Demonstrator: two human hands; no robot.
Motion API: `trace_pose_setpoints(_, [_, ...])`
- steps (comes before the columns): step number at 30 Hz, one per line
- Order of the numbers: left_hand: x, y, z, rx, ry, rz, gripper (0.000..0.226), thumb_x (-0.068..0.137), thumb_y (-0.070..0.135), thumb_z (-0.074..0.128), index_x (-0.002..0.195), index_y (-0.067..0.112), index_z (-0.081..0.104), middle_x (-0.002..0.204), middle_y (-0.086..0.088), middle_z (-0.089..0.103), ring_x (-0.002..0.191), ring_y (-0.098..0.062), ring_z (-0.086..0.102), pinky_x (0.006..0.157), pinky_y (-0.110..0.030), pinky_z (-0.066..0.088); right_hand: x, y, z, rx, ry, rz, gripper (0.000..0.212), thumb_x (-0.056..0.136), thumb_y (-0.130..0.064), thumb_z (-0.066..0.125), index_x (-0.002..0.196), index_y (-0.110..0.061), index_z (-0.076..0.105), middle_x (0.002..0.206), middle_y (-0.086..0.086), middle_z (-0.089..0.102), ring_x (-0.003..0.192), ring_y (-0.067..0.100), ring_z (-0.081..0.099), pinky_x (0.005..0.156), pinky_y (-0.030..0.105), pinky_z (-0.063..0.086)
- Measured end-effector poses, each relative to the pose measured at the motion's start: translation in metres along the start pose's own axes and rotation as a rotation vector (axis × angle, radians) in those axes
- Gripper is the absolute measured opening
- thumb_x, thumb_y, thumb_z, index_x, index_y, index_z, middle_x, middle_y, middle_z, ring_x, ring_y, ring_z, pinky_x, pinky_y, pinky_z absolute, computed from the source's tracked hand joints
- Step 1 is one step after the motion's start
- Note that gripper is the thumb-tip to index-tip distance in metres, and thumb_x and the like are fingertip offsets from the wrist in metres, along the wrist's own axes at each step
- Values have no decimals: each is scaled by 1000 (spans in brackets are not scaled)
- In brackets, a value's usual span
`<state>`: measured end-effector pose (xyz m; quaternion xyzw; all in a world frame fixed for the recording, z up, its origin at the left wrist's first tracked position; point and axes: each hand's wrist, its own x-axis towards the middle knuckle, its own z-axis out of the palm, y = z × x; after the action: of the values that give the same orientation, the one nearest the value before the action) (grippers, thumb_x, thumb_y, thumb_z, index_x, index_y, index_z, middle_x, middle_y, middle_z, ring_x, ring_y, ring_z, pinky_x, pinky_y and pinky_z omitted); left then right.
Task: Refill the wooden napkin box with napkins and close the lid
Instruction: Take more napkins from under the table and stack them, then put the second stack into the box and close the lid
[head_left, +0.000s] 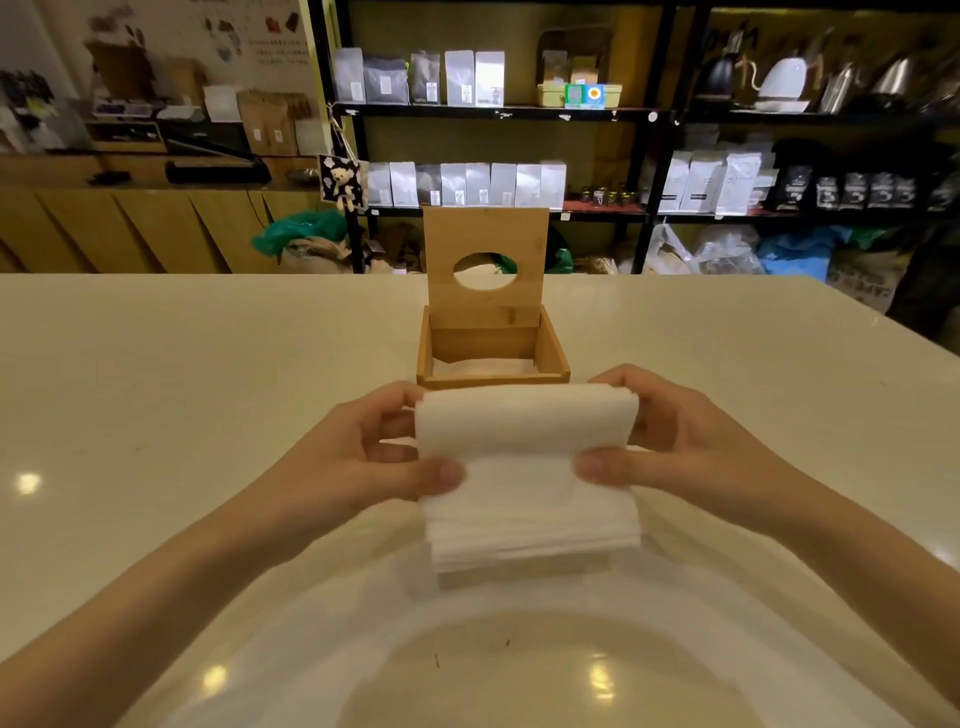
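A wooden napkin box (555, 358) stands on the pale table just beyond my hands. Its lid (485, 234), with an oval hole, is swung upright at the back. A thin layer of white napkin lies at the bottom of the box. I hold a thick stack of white napkins (527, 467) in front of the box, bent over at the top. My left hand (363, 452) grips its left side with the thumb on top. On the stack's right side is my right hand (670, 447), gripping in the same way. The stack's lower edge hangs close to the table.
The cream table (208, 374) spreads wide to both sides and toward me. Behind it stand black shelves (649, 114) with coffee bags and kettles, a wooden counter (130, 218) at the left, and sacks on the floor.
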<state>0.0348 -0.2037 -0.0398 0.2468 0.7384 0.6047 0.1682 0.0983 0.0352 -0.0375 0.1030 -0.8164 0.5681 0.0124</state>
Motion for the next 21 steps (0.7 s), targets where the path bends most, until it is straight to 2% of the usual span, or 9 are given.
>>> trace_pose_setpoints(4, [15, 26, -12, -57, 71, 26, 46, 57, 20, 74, 101, 26, 61, 92, 5, 75, 82, -14, 72, 64, -24, 60, 22, -28, -12, 53, 45, 25, 49, 53, -27, 72, 100, -19, 60, 85, -10, 75, 83, 8, 70, 67, 20, 55])
trace_pose_setpoints(6, [26, 37, -18, -103, 106, 32, 44, 56, 21, 70, 98, 29, 60, 91, 3, 76, 81, -15, 72, 65, -25, 60, 36, -38, -17, 36, 90, 58, 65, 49, -34, 72, 111, -21, 59, 97, -7, 75, 91, 10, 69, 81, 28, 54])
trace_pose_setpoints(9, [46, 46, -25, -140, 147, -11, 34, 58, 20, 69, 91, 26, 62, 81, 7, 77, 76, -11, 72, 60, -19, 58, 57, -45, -22, 41, 140, 146, 78, 42, -44, 72, 115, -22, 59, 111, -2, 69, 105, 17, 63, 101, 42, 44])
trace_pose_setpoints(13, [72, 48, -31, -153, 147, -139, 15, 70, 18, 68, 85, 14, 68, 77, 5, 77, 74, -10, 72, 56, -16, 56, 81, -45, -32, 82, 141, 261, 56, 47, -42, 73, 97, -18, 68, 108, -1, 69, 109, 18, 58, 106, 45, 39])
trace_pose_setpoints(15, [82, 47, -33, -119, 168, -196, 12, 73, 19, 69, 81, 11, 71, 75, 3, 77, 73, -12, 72, 56, -15, 55, 91, -42, -36, 96, 133, 302, 53, 48, -40, 74, 95, -16, 69, 106, 0, 69, 108, 19, 58, 106, 45, 38])
trace_pose_setpoints(16, [87, 45, -34, -77, 182, -208, 13, 72, 21, 70, 80, 11, 72, 76, 2, 77, 76, -13, 71, 59, -16, 55, 95, -40, -38, 97, 124, 317, 56, 47, -41, 74, 97, -15, 69, 107, 1, 69, 108, 19, 59, 106, 45, 38])
trace_pose_setpoints(18, [93, 44, -36, 19, 213, -217, 15, 66, 29, 73, 76, 17, 74, 86, 5, 75, 88, -12, 65, 78, -22, 51, 102, -36, -40, 87, 108, 342, 66, 42, -45, 76, 100, -14, 69, 109, 2, 69, 109, 20, 58, 106, 46, 39])
trace_pose_setpoints(19, [95, 44, -37, 46, 226, -224, 13, 64, 31, 74, 72, 21, 75, 91, 10, 72, 92, -11, 61, 87, -27, 45, 105, -33, -41, 75, 106, 354, 71, 38, -49, 77, 100, -13, 69, 110, 2, 68, 110, 20, 58, 106, 46, 39])
trace_pose_setpoints(21, [99, 43, -37, 64, 246, -257, 6, 67, 31, 73, 65, 25, 74, 101, 17, 63, 100, -12, 55, 96, -33, 34, 111, -28, -40, 30, 113, 374, 82, 31, -57, 78, 101, -15, 70, 114, 1, 67, 114, 21, 54, 107, 45, 37])
